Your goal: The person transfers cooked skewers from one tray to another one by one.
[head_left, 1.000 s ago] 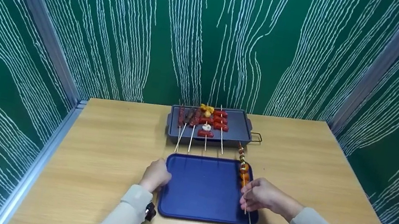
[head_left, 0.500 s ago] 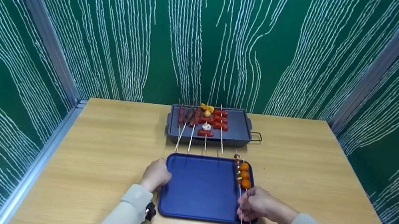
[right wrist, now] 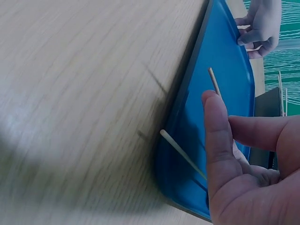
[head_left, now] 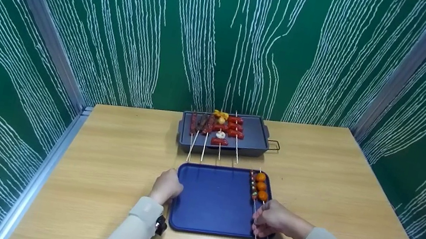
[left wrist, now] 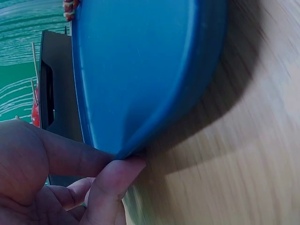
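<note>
A blue tray (head_left: pixel 212 201) lies on the table, and my left hand (head_left: pixel 167 187) pinches its left rim between thumb and fingers, as the left wrist view shows close up. Over the tray's right side, my right hand (head_left: pixel 272 220) pinches the stick of a thin skewer of small red, white and green pieces (head_left: pixel 253 185). In the right wrist view that stick's end (right wrist: pixel 213 80) pokes out past the fingertips. Right beside it on the tray lies a skewer of orange balls (head_left: pixel 261 186), its stick (right wrist: pixel 183 153) passing behind the right hand and jutting over the near rim.
Behind the tray stands a dark grill pan (head_left: pixel 252 131) with a wire handle (head_left: pixel 274 145) at its right. Several skewers lie on it, among them sausage skewers (head_left: pixel 236 128) and dark red meat skewers (head_left: pixel 208 124), sticks pointing toward the tray. Green patterned panels (head_left: pixel 291 63) surround the wooden table (head_left: pixel 116 155).
My right hand has moved the thin skewer down and toward me, from overlapping the orange-ball skewer to lying just left of it on the tray. The left hand has stayed still.
</note>
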Available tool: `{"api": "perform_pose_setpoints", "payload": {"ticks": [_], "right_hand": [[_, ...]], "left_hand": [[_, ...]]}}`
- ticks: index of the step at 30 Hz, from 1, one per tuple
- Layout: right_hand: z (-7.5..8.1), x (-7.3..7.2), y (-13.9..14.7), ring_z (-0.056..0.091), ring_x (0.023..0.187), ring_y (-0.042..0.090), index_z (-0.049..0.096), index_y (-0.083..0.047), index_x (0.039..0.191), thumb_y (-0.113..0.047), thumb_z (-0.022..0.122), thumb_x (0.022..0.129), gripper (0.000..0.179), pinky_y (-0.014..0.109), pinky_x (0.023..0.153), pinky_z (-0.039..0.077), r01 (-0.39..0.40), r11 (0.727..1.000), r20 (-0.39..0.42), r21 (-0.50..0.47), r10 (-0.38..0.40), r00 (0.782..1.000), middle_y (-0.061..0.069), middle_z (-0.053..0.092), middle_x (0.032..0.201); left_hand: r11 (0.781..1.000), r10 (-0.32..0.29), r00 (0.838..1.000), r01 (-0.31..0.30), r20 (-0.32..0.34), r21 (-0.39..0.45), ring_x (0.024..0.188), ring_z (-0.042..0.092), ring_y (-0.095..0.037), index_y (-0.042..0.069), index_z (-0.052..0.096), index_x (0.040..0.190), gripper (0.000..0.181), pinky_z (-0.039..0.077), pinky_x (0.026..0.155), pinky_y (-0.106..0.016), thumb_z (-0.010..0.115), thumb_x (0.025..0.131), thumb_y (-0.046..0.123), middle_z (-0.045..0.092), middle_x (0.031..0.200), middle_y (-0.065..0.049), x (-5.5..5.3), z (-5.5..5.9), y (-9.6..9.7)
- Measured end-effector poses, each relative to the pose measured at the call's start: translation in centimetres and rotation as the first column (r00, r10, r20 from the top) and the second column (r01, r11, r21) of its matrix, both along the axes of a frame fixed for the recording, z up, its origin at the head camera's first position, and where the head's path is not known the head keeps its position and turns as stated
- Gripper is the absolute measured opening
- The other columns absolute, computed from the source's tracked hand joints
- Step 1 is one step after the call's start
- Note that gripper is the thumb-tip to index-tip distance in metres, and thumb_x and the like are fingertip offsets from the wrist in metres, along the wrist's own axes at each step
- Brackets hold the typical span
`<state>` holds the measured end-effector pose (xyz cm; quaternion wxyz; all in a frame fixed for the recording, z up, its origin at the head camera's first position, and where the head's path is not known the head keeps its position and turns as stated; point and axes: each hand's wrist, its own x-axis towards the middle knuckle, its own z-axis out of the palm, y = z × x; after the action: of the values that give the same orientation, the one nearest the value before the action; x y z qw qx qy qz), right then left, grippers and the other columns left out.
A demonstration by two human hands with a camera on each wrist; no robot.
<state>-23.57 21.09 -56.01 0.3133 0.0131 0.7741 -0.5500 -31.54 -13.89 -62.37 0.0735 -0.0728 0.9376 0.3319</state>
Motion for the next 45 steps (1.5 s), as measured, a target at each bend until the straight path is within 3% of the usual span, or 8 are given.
{"api": "perform_pose_setpoints", "payload": {"ticks": [5,10,16,18,32,37,45], "right_hand": [[-0.2,-0.1,-0.4,0.069,0.057,0.015,0.064,0.005,0.092,0.012,0.056,0.095,0.011,0.025,0.053,0.063,0.031,0.998,-0.013,0.047,-0.030,0.999,0.011,0.070,0.072],[-0.1,-0.2,-0.7,0.068,0.054,0.016,0.066,0.007,0.091,0.006,0.056,0.097,0.012,0.028,0.052,0.064,0.069,0.992,-0.059,0.105,-0.063,0.996,0.012,0.071,0.069],[0.0,-0.1,-1.1,0.067,0.049,0.016,0.066,0.006,0.080,0.007,0.059,0.096,0.017,0.030,0.049,0.063,0.095,0.982,-0.092,0.164,-0.080,0.992,0.011,0.069,0.062],[0.0,-0.1,-1.2,0.067,0.047,0.016,0.067,0.006,0.075,0.008,0.060,0.095,0.021,0.030,0.046,0.062,0.097,0.977,-0.108,0.189,-0.077,0.991,0.011,0.069,0.060],[-0.8,-0.4,-1.6,0.064,0.042,0.014,0.059,-0.003,0.059,0.007,0.057,0.090,0.032,0.029,0.041,0.059,0.112,0.928,-0.204,0.355,-0.040,0.978,0.009,0.066,0.051],[-1.0,-0.5,-1.4,0.065,0.041,0.014,0.057,-0.004,0.058,0.007,0.055,0.089,0.033,0.029,0.040,0.059,0.101,0.923,-0.224,0.372,-0.016,0.974,0.009,0.066,0.051],[-1.1,-0.4,-1.4,0.064,0.040,0.015,0.063,0.002,0.060,0.007,0.060,0.087,0.027,0.030,0.040,0.059,0.114,0.916,-0.230,0.385,-0.024,0.973,0.008,0.065,0.049]], "left_hand": [[1.000,-0.001,1.000,0.001,0.002,-0.022,0.046,0.064,-0.024,-0.001,0.068,0.103,0.019,0.055,0.036,-0.035,0.060,0.087,0.004,0.071,0.084,-0.018,-0.8,-1.4,-0.4],[1.000,-0.006,1.000,0.006,-0.028,0.000,0.047,0.063,-0.027,-0.004,0.067,0.104,0.021,0.053,0.035,-0.036,0.060,0.086,0.003,0.070,0.085,-0.022,-0.7,-1.4,-0.5],[1.000,0.024,1.000,-0.024,-0.013,0.011,0.045,0.059,-0.024,-0.007,0.067,0.105,0.020,0.048,0.033,-0.031,0.059,0.088,-0.002,0.070,0.090,-0.024,2.2,3.5,0.7],[1.000,0.029,1.000,-0.029,-0.005,-0.004,0.045,0.059,-0.022,-0.007,0.068,0.106,0.019,0.047,0.033,-0.029,0.060,0.089,-0.002,0.071,0.091,-0.024,2.7,4.4,1.0],[1.000,0.021,1.000,-0.021,0.011,0.011,0.043,0.055,-0.020,-0.003,0.067,0.094,0.011,0.045,0.032,-0.029,0.056,0.089,-0.004,0.067,0.076,-0.017,2.8,4.4,1.0],[1.000,0.012,1.000,-0.012,0.013,0.017,0.038,0.051,-0.017,-0.002,0.065,0.089,0.010,0.043,0.030,-0.028,0.055,0.089,-0.004,0.063,0.068,-0.013,2.7,4.3,1.0],[1.000,0.008,1.000,-0.008,0.008,0.005,0.041,0.054,-0.019,-0.003,0.066,0.091,0.011,0.045,0.032,-0.029,0.056,0.088,-0.004,0.065,0.071,-0.015,2.8,4.3,1.1]]}}
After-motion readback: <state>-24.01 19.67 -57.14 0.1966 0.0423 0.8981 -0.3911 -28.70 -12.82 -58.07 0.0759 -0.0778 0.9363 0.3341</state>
